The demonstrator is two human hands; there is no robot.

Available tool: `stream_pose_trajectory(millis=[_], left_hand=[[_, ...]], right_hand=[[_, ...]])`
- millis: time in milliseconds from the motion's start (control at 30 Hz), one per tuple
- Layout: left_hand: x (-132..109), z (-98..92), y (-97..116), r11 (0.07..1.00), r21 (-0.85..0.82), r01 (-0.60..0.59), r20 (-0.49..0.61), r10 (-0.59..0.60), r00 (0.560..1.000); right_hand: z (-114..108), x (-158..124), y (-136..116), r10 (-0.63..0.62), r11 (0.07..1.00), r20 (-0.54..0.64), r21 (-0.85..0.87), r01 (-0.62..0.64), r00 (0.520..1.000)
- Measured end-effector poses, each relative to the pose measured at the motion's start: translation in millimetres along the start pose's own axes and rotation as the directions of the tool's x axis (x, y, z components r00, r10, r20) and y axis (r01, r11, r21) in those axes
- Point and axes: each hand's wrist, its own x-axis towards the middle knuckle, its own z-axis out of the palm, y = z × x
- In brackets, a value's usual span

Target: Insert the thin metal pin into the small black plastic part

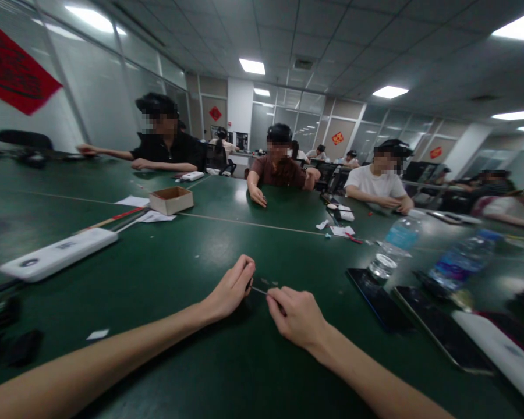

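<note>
Over the green table point(192, 361), my left hand point(230, 291) is closed, its fingers bent together around something small and mostly hidden. A dark edge shows at the fingertips. My right hand point(299, 314) is wrapped round the near end of a thin metal rod point(259, 290), which looks like a small screwdriver shaft. Its handle, if any, is covered by my fingers. The rod spans the short gap between both hands, and its far end reaches my left fingertips. Whether it touches what is in my left hand I cannot tell.
A white power strip point(61, 253) and an open cardboard box point(171, 202) lie on the left. Toward the right stand two water bottles point(395, 244), beside a dark phone point(378, 299) and another phone point(441, 329). Several people sit across the table, among them a person in white point(378, 183).
</note>
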Motion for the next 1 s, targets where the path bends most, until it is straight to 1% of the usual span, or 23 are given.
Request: stream_pose_trajectory(millis=[133, 267, 567, 800, 1000], left_hand=[[-1, 0.4, -1, 0.998, 0.059, -0.037, -0.012, 0.037, 0.999], [-1, 1.2, -2, 0.998, 0.052, -0.034, -0.014, 0.035, 0.999], [-1, 2.5, -1, 0.995, -0.099, 0.022, -0.002, -0.023, 1.000], [-3, 5.0, 1, 0.979, -0.202, 0.029, -0.012, -0.033, 0.999], [2, 6.1, -8, 0.948, -0.318, 0.031, 0.001, -0.033, 0.999]], right_hand=[[-1, -3, -7, 0.037, 0.999, -0.006, 0.009, -0.037, 0.999], [-2, -4, -12, 0.091, 0.995, -0.011, 0.041, -0.090, 0.996], [3, -4, -22, 0.201, 0.969, -0.048, 0.156, -0.192, 0.978], [4, -3, -24, 0.212, 0.964, -0.053, 0.176, -0.200, 0.976], [3, -3, -24, 0.205, 0.962, -0.066, 0.196, -0.189, 0.976]])
